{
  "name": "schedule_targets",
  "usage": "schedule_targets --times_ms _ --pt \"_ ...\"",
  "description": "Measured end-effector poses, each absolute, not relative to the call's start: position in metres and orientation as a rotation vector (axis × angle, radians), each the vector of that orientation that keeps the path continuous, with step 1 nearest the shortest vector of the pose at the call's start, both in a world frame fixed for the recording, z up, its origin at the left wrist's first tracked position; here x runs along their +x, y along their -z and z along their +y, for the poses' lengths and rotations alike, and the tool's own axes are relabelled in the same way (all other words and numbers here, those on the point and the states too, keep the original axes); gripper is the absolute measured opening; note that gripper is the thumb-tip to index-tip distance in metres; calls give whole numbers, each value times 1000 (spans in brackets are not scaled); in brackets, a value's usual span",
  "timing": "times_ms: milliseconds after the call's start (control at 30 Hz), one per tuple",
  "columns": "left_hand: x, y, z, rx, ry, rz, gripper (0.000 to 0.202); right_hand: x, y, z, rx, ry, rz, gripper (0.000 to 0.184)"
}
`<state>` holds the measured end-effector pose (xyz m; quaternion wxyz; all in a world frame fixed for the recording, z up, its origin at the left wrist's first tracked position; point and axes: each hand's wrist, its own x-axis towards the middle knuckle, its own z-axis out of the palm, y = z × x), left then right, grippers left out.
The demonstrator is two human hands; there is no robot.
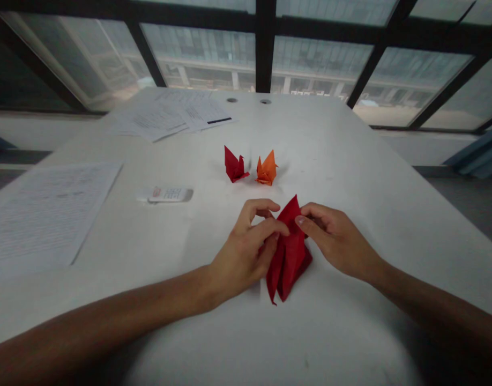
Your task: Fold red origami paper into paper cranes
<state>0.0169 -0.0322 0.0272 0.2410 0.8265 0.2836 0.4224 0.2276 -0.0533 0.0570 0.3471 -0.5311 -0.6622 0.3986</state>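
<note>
A partly folded piece of dark red paper [289, 257] lies on the white table [350, 177] in front of me. My left hand [246, 252] pinches its upper left edge with thumb and fingers pressed together. My right hand [334, 236] pinches the upper right edge near the paper's top point. Behind the paper stand two finished origami figures, a red one [233, 165] and an orange one [267, 169], apart from both hands.
A small white remote-like device [165, 194] lies left of centre. A printed sheet [45, 214] lies at the left, and more printed papers [173, 115] at the back. Large windows run behind the table's far edge.
</note>
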Motion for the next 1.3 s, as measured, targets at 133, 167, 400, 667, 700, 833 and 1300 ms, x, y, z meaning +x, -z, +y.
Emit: schedule_targets --times_ms 133,167,400,667,700,833,1300 --pt "14 -23 -30 2253 -1058 883 29 231 -48 -49 -1297 -1151 -1663 18" --pt "14 -22 -29 2253 -1033 907 30 232 -46 -49 -1282 -1140 -1655 17" --pt "14 -28 -30 2141 -909 920 24 232 -35 -51 -1268 -844 -1736 47" --pt "14 -27 -31 2156 -841 750 40 228 -36 -55 -1344 -667 -1892 29" --pt "14 -26 -30 2161 -843 745 42 226 -35 -56 -1346 -707 -1869 29" --pt "17 -22 -31 2150 -864 838 47 221 -34 -60 -1353 -886 -1775 42" --pt "21 -23 -44 2403 -1081 843 74 211 -47 -68 -1553 -513 -2040 16"
